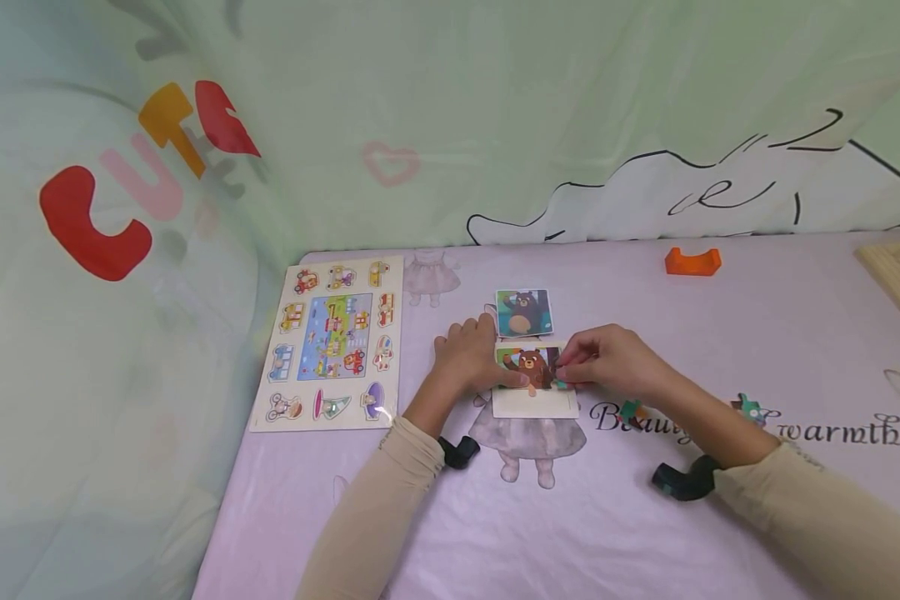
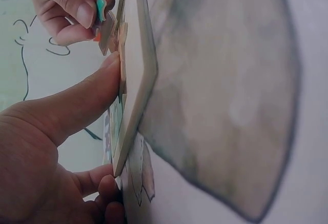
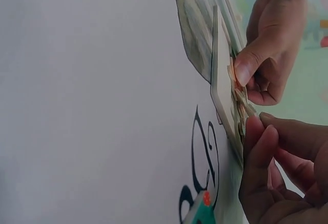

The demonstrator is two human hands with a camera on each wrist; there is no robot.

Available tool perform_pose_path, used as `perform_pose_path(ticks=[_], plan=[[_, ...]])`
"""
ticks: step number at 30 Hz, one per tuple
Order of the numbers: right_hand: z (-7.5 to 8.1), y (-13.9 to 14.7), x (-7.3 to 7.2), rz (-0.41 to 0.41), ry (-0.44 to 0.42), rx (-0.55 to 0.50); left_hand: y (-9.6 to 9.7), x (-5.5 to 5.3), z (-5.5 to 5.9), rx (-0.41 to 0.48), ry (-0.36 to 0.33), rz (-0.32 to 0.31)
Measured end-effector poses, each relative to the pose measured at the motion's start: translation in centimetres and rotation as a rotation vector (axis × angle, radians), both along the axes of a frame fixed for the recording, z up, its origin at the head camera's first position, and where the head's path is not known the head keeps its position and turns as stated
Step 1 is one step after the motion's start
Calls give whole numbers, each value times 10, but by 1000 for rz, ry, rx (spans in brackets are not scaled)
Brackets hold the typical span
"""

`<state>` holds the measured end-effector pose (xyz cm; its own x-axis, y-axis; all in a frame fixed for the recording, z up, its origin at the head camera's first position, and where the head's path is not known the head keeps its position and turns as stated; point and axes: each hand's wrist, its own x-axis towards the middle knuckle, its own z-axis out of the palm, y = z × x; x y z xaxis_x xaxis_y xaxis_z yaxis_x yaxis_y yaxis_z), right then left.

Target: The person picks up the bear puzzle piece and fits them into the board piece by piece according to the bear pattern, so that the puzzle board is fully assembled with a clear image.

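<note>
A puzzle board point(image 1: 534, 405) with a bear picture lies flat, its upper part covered by jigsaw pieces. My left hand point(image 1: 467, 357) is at its left side. The straight thumb point(image 2: 97, 88) presses on the bear pieces, and the other fingers rest by the board's edge. A small jigsaw piece point(image 2: 101, 9) with a teal part is pinched between the thumb and fingers of my right hand point(image 1: 607, 363), tilted over the board's right side. Just above the board lies a bear picture card point(image 1: 524, 313).
Loose jigsaw pieces lie near my right forearm: one piece point(image 1: 632, 413) by the lettering, another piece point(image 1: 750, 408) farther right. A vehicle peg puzzle point(image 1: 261, 417) is at the left. An orange block point(image 1: 692, 262) sits at the back, a wooden frame point(image 1: 896, 279) at the right edge.
</note>
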<state>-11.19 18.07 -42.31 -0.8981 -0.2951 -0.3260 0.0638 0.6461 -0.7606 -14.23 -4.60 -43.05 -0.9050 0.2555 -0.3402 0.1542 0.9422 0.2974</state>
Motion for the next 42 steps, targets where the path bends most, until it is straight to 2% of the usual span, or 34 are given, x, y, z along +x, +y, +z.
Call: perform_pose_path(ticks=[18, 23, 34, 42], plan=[[1, -9, 2, -65, 44, 83, 1, -1, -3, 0, -5, 2], [0, -9, 1, -79, 27, 118, 0, -1, -3, 6, -7, 4], [-2, -10, -3, -59, 0, 122, 0, -1, 0, -3, -7, 0], [-2, -10, -7, -14, 65, 161, 0, -1, -1, -2, -13, 2]])
